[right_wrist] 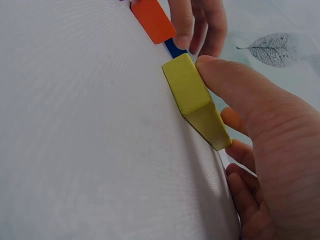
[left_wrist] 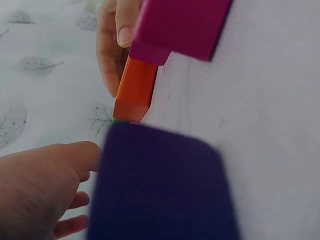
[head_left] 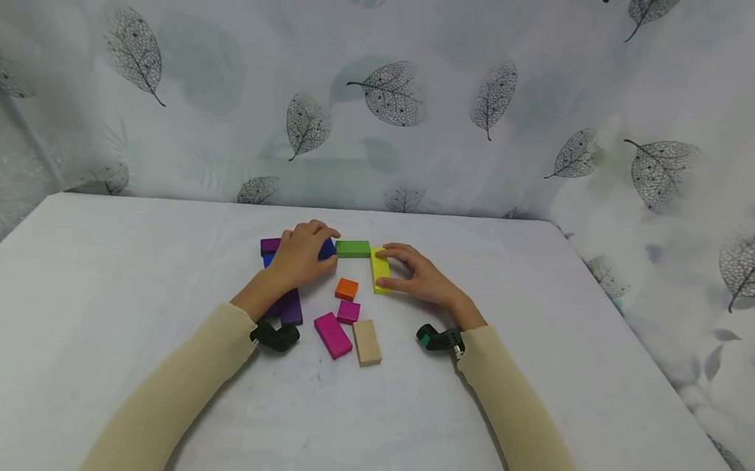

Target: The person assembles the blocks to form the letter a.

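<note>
My left hand (head_left: pixel 299 255) lies over the left part of a row of coloured blocks, with a blue block (head_left: pixel 327 249) pinched between its thumb and fingers. In the right wrist view that blue block (right_wrist: pixel 174 48) shows partly under a fingertip. My right hand (head_left: pixel 421 277) holds a yellow block (head_left: pixel 380 271) lengthwise, thumb at the near end and fingers at the far end. A green block (head_left: pixel 353 249) lies between the blue and yellow ones, its right end at the yellow block's far end. The left hand partly hides another blue block (head_left: pixel 267 259).
A dark purple block (head_left: pixel 292 308) lies beside the left wrist, another purple block (head_left: pixel 270 245) at the far left. Nearer are an orange block (head_left: pixel 347 288), a small magenta block (head_left: pixel 348 312), a longer magenta block (head_left: pixel 332 335) and a natural wood block (head_left: pixel 367 343). A leaf-patterned curtain (head_left: pixel 228 105) hangs behind the white table (head_left: pixel 468 442).
</note>
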### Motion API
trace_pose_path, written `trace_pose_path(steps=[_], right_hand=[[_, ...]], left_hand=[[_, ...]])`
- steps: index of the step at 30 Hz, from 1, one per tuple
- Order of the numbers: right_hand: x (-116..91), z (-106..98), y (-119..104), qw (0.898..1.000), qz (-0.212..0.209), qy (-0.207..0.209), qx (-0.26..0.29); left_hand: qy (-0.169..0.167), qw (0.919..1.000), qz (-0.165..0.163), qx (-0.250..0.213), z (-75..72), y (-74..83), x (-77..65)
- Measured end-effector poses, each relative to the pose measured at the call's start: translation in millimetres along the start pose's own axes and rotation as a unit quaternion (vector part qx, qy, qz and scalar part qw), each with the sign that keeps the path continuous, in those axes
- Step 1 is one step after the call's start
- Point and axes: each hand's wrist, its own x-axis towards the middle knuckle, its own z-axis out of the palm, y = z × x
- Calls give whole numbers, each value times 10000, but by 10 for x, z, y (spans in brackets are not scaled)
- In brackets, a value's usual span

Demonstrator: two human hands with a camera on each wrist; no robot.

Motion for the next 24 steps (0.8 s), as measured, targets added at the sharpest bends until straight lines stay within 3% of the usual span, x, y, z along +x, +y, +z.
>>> trace_pose_path(steps=[11, 24], right_hand=[[5, 19, 13, 10000, -35, -39, -50], [21, -3, 26, 10000, 44, -16, -14]], left_hand=[[-274, 9994, -97, -171, 21, -86, -12], [-266, 9994, 162, -117, -36, -139, 10]])
